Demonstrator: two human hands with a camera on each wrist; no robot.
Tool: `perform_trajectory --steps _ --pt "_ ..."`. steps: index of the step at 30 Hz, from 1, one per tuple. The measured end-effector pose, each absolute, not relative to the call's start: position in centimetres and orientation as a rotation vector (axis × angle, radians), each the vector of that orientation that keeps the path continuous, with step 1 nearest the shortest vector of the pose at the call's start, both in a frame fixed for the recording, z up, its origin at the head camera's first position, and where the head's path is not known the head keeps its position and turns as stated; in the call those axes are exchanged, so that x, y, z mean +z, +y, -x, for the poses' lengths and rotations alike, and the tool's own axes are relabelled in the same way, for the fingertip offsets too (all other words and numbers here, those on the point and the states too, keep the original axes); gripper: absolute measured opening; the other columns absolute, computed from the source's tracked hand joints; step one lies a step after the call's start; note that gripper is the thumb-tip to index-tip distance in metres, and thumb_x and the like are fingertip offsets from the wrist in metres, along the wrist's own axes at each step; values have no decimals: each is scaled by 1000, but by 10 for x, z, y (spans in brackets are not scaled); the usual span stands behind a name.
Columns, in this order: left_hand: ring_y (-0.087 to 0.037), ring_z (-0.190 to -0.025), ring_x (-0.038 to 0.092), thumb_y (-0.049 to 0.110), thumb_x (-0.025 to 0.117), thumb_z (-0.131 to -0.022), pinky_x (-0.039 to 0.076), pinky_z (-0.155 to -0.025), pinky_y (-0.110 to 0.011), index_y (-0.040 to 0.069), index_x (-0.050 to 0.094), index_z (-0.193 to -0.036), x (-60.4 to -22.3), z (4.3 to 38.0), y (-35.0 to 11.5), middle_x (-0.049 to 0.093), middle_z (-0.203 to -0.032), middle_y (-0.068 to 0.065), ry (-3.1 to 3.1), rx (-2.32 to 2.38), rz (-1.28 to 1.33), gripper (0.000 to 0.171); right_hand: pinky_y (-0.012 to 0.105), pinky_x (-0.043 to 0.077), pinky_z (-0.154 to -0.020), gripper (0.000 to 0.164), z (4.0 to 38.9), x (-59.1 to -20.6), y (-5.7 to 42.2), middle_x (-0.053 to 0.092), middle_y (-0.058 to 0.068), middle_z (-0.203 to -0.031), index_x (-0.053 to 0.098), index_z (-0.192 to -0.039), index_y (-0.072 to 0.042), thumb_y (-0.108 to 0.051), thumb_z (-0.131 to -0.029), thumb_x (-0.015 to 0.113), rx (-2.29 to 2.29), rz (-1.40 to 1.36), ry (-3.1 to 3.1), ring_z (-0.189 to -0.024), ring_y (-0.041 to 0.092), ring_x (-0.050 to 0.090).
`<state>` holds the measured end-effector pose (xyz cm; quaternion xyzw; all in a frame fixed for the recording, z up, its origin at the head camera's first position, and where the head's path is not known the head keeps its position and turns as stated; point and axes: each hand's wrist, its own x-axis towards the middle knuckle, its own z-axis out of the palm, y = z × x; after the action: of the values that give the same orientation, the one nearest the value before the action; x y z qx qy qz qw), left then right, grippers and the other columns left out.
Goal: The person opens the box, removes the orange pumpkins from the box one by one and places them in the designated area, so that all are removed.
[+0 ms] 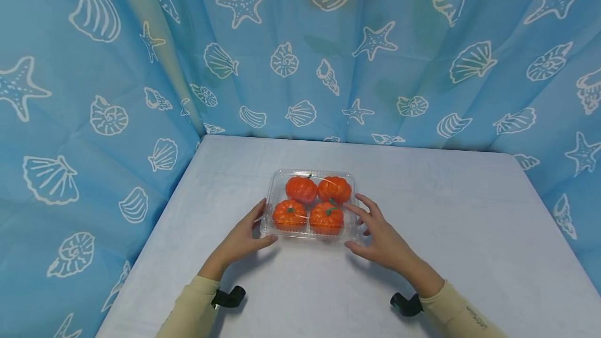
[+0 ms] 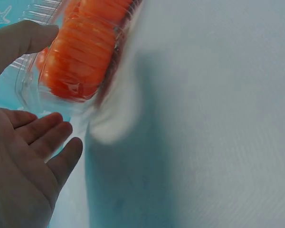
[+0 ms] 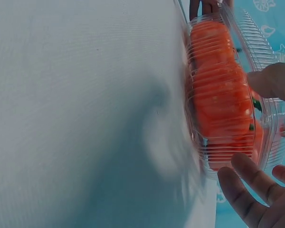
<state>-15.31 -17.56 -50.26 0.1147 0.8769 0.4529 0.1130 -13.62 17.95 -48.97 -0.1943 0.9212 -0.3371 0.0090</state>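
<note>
A clear plastic clamshell box [image 1: 307, 236] sits on the white table with several small orange pumpkins [image 1: 301, 190] inside, green stems on some. Its lid looks closed. My left hand [image 1: 241, 239] is at the box's left side, thumb by the near corner. In the left wrist view its fingers [image 2: 47, 137] are spread below the end of the box. On the other side, my right hand [image 1: 382, 239] has its fingers spread beside the box's right edge. Its fingertips [image 3: 240, 161] are close to the box wall in the right wrist view; whether they touch cannot be told.
White cloth covers the table [image 1: 446, 207]. A blue curtain [image 1: 291, 35] printed with shells and starfish hangs behind the table and along its sides. Each wrist wears a dark strap mount, the left mount [image 1: 229, 297] and the right mount [image 1: 406, 305].
</note>
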Motion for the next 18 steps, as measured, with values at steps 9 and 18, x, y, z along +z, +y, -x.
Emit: perform_trajectory --steps 9,18 --pt "-38 -147 35 28 78 -89 33 -118 -50 7 16 -163 -501 152 -172 25 -166 -18 2548 1350 -329 99 34 62 -76 85 138 -491 177 17 9 -166 42 -153 -28 -24 -80 87 -1067 643 2891 -94 16 60" --pt "-41 -151 26 25 74 -91 29 -119 -55 5 12 -163 -502 151 -169 17 -168 -19 2530 1385 -335 97 34 61 -76 82 138 -492 176 14 8 -166 40 -153 -29 -21 -84 84 -1115 662 2866 -88 12 58"
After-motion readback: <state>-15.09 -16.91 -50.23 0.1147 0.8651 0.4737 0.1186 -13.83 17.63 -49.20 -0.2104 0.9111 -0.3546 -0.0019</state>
